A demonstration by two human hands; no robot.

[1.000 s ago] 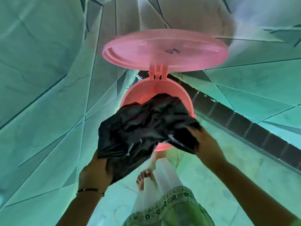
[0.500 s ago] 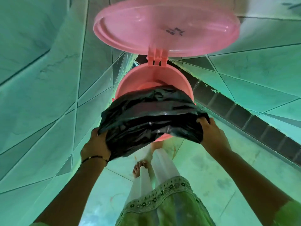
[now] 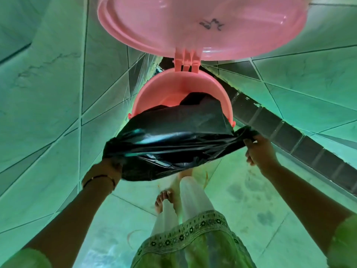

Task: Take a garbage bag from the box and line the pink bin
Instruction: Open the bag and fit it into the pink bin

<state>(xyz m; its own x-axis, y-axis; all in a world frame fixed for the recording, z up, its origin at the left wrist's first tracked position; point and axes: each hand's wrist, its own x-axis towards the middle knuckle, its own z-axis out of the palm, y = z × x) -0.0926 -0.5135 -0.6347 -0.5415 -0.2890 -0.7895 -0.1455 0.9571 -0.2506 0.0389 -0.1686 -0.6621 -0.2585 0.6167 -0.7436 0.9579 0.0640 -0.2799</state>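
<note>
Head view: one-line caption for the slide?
Both hands stretch a black garbage bag over the near rim of the open pink bin.

1. A tiled floor fills the lower part of the view, pale green with faint dark smudges.
2. Tiled walls rise on the left and right, their tiles split by thin dark grout lines.
3. A band of darker tiles runs along the foot of the right-hand wall.
4. A bare foot stands on the floor, toes pointing away.
5. White trouser legs show above a green garment with an embroidered hem.
6. A thin dark bracelet circles the left wrist.
</note>
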